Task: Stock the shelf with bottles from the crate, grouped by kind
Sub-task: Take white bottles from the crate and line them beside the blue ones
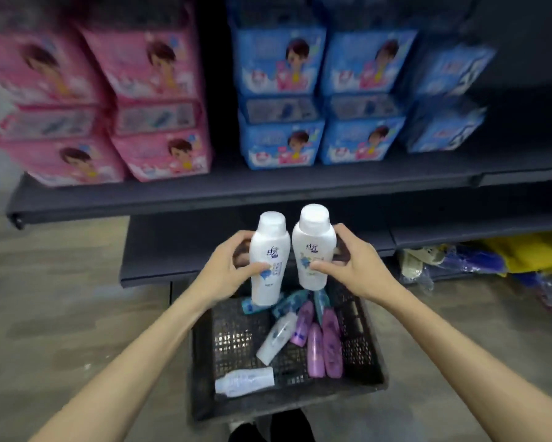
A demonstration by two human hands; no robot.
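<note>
Both hands up over the crate (204, 406), each with one white bottle, upright, caps up. Left hand (226, 269) grasps the left white bottle (268, 260), thumb across the front label, fingers curled behind. Right hand (351, 266) grasps the right white bottle (314, 247) the same way. The two bottles stand just beside each other, in front of the lower shelf (178, 247).

Crate is black, mesh-walled, on the floor below the hands. Lying in it: two more white bottles (274, 338), three purple bottles (330, 342), some teal ones (287, 304) near the far wall.

Upper shelf (236, 193) holds stacked pink packs (153, 100) on the left, blue packs (281, 100) to the right. Bagged goods, blue and yellow (507, 256), lie low at far right.
</note>
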